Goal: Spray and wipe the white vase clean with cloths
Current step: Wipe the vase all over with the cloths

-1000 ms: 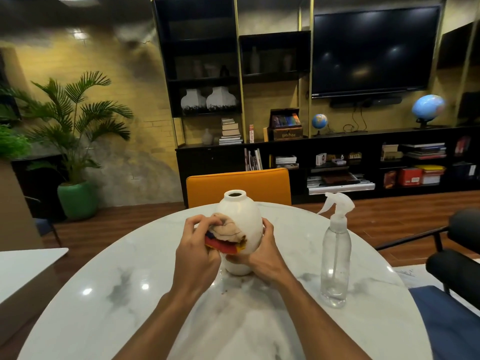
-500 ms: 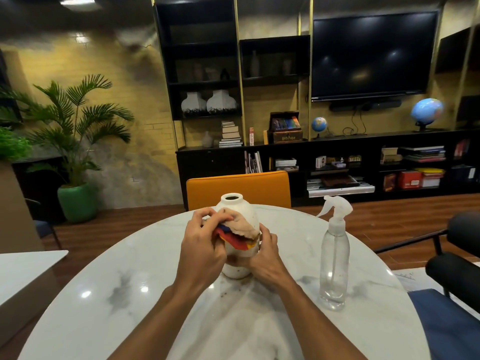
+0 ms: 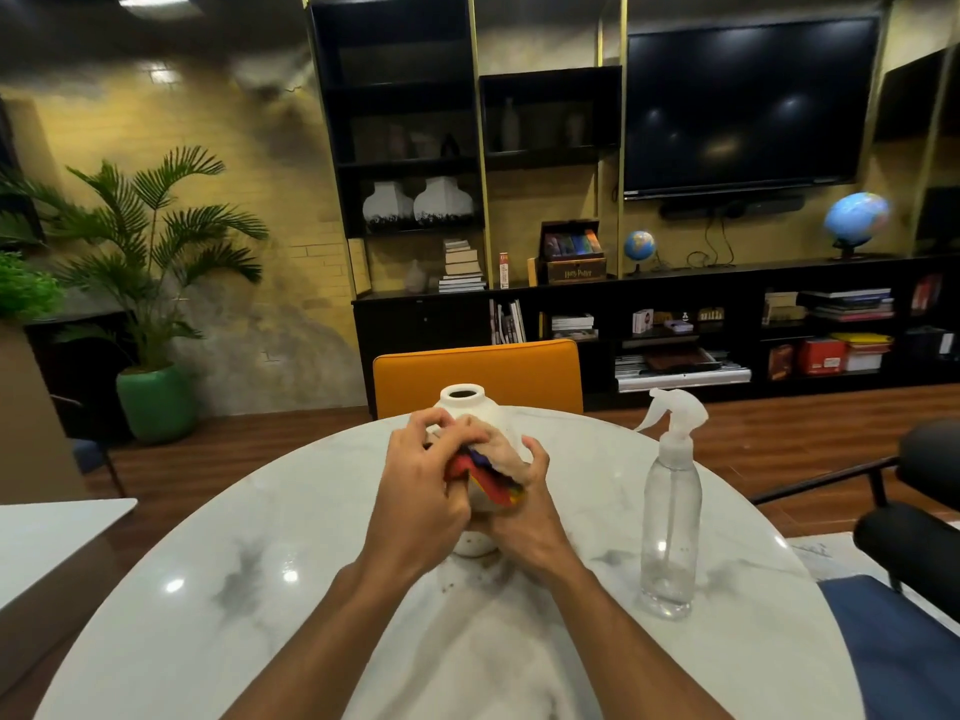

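The white vase [image 3: 463,401] stands upright on the round marble table [image 3: 249,605], straight ahead of me. Both of my hands wrap around its body, so only the neck, dark mouth and base show. My left hand [image 3: 422,485] presses a crumpled cloth [image 3: 489,466], beige with red, blue and yellow patches, against the vase's upper front. From the right side, my right hand [image 3: 525,519] grips the vase, with its fingers touching the cloth's lower edge.
A clear spray bottle [image 3: 670,517] with a white trigger stands on the table to the right of the vase. Behind the table is an orange chair [image 3: 478,376]; a black armchair [image 3: 924,517] with a blue seat sits at the right. Small dark specks lie near the vase's base.
My left hand has slid the cloth up the vase's front, from the belly towards the shoulder. My right hand stays on the vase's right side. The spray bottle has not moved.
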`<state>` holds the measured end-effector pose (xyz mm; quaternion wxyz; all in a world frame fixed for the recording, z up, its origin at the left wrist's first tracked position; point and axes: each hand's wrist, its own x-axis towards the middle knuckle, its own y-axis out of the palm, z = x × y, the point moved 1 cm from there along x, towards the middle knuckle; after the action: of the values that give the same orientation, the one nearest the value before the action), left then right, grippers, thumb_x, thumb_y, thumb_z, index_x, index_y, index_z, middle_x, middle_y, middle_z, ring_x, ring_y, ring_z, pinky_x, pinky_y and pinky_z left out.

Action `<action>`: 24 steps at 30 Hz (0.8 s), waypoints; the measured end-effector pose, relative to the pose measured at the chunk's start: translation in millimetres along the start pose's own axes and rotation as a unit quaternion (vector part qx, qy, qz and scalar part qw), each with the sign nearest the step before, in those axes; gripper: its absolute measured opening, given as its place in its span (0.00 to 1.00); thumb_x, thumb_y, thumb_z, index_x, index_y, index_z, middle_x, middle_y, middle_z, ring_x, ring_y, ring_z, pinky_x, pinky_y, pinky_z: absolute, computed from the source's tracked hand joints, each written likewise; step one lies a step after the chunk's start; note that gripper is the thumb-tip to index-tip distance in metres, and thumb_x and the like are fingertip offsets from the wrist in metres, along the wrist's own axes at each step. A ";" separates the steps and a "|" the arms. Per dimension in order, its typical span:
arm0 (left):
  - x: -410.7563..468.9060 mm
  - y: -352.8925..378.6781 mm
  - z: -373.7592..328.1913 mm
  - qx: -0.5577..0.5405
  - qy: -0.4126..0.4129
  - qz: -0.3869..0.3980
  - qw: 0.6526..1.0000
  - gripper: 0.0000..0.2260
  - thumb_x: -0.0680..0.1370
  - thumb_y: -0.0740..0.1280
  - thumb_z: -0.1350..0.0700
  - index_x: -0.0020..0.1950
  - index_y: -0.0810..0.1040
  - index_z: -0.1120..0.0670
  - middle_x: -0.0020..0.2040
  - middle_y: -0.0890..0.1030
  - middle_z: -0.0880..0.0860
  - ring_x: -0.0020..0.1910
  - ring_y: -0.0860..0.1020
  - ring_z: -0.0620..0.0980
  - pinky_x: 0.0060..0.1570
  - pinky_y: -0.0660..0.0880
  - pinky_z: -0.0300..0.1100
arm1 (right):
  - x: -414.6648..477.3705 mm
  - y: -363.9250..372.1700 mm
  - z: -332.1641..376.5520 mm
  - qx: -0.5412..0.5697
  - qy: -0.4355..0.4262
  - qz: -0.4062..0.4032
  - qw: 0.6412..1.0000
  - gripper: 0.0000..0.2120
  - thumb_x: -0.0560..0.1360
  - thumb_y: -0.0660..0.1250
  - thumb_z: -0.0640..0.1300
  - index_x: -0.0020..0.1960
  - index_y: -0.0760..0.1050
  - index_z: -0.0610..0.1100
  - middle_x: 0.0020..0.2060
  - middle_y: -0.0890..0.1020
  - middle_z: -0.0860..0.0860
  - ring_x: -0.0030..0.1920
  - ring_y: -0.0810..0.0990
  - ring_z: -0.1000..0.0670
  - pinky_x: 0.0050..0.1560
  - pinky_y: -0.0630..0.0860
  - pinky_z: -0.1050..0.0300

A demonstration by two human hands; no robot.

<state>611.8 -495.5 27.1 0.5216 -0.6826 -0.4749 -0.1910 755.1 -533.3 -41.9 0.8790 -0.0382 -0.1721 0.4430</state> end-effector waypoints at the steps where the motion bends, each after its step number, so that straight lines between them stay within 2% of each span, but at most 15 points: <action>1: -8.3 2.2 0.6 0.003 0.006 0.014 1.000 0.24 0.74 0.67 0.67 0.63 0.80 0.44 0.65 0.70 0.46 0.61 0.69 0.45 0.58 0.67 0.29 | 0.9 1.8 -0.9 0.001 -0.002 -0.008 1.000 0.66 0.51 0.81 0.73 0.77 0.45 0.64 0.68 0.75 0.53 0.67 0.77 0.48 0.67 0.77 0.42; 3: -23.0 1.7 7.5 -0.001 0.007 0.024 1.000 0.25 0.73 0.67 0.68 0.63 0.80 0.43 0.64 0.70 0.45 0.61 0.70 0.45 0.58 0.69 0.29 | 3.3 3.8 -0.7 0.008 0.005 -0.030 1.000 0.66 0.48 0.76 0.79 0.78 0.53 0.61 0.70 0.72 0.52 0.69 0.75 0.46 0.67 0.77 0.41; 5: -28.7 -4.1 17.5 -0.014 -0.009 0.006 1.000 0.25 0.72 0.65 0.69 0.61 0.82 0.45 0.62 0.71 0.46 0.60 0.73 0.46 0.57 0.73 0.31 | 3.1 7.4 2.2 -0.018 0.007 -0.043 0.999 0.64 0.48 0.75 0.80 0.77 0.59 0.58 0.69 0.70 0.51 0.69 0.73 0.47 0.67 0.78 0.42; 8: -17.9 -14.0 22.6 -0.033 -0.054 -0.043 0.997 0.20 0.71 0.62 0.64 0.58 0.81 0.47 0.60 0.73 0.48 0.58 0.75 0.47 0.55 0.75 0.32 | -0.6 14.9 3.6 -0.057 0.008 -0.070 0.996 0.62 0.48 0.81 0.73 0.75 0.57 0.59 0.69 0.67 0.54 0.68 0.71 0.50 0.66 0.78 0.45; 11: 1.4 -16.2 19.0 -0.050 -0.076 -0.062 0.994 0.19 0.72 0.61 0.63 0.59 0.79 0.48 0.61 0.74 0.49 0.59 0.75 0.48 0.57 0.73 0.31 | 1.3 16.8 1.1 -0.030 0.014 -0.068 0.997 0.60 0.48 0.84 0.68 0.72 0.55 0.61 0.67 0.67 0.55 0.67 0.72 0.51 0.65 0.80 0.48; 15: 4.2 -13.0 16.2 -0.043 -0.045 -0.047 0.997 0.21 0.73 0.63 0.64 0.63 0.80 0.49 0.64 0.73 0.49 0.63 0.74 0.48 0.62 0.75 0.36 | 4.5 4.7 0.1 0.035 0.031 0.024 0.999 0.55 0.57 0.87 0.57 0.68 0.51 0.62 0.66 0.71 0.53 0.64 0.76 0.50 0.65 0.79 0.51; 18: -12.2 -14.4 22.5 -0.045 -0.031 -0.028 0.998 0.22 0.74 0.66 0.71 0.62 0.80 0.49 0.64 0.73 0.48 0.63 0.73 0.42 0.60 0.73 0.29 | 6.6 -0.8 -3.3 0.041 0.029 0.043 0.998 0.52 0.60 0.87 0.52 0.67 0.50 0.58 0.66 0.73 0.50 0.64 0.77 0.49 0.65 0.78 0.51; 20: -23.7 -16.8 28.2 -0.051 -0.037 -0.017 0.998 0.23 0.74 0.67 0.73 0.60 0.80 0.48 0.64 0.73 0.48 0.63 0.72 0.38 0.57 0.72 0.25 | 6.8 -0.6 -2.6 0.034 0.023 0.045 0.998 0.54 0.59 0.86 0.56 0.70 0.49 0.60 0.68 0.71 0.49 0.65 0.76 0.48 0.66 0.79 0.49; 24: -19.1 -21.9 35.2 -0.060 -0.078 -0.048 0.994 0.23 0.74 0.67 0.73 0.56 0.78 0.46 0.61 0.75 0.49 0.59 0.75 0.43 0.56 0.74 0.26 | 3.4 7.4 -0.8 0.002 0.013 0.013 1.000 0.66 0.49 0.85 0.67 0.76 0.48 0.65 0.70 0.68 0.54 0.68 0.73 0.48 0.68 0.77 0.41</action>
<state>575.8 -472.5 10.8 0.4317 -0.7016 -0.5340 -0.1902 751.6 -526.1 -43.3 0.8753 -0.0445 -0.1597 0.4543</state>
